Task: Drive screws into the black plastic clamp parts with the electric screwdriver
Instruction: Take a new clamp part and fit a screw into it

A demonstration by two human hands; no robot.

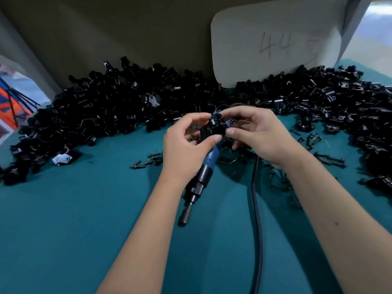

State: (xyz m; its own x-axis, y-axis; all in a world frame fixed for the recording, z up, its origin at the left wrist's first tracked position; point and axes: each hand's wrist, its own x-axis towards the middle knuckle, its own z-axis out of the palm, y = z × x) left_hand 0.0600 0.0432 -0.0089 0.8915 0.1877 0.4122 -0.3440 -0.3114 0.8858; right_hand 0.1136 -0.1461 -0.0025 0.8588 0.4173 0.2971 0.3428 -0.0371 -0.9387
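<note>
Bare green table (63,240) lay nearest, below the screwdriver (206,164). Above it, left hand (186,143) and right hand (258,134) both pinched one black clamp part (214,128) with curled fingers.

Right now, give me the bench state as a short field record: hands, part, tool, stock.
left hand: pinches the clamp part from the left
right hand: pinches the same part from the right
clamp part: black, held above the mat between both hands
electric screwdriver: blue and black, lying on the mat under the hands, bit end toward the person, not gripped
cable: black, runs along the mat toward the person
loose screws: scattered on the mat, right and centre
parts pile: black parts heaped along the back
mat: teal
</note>
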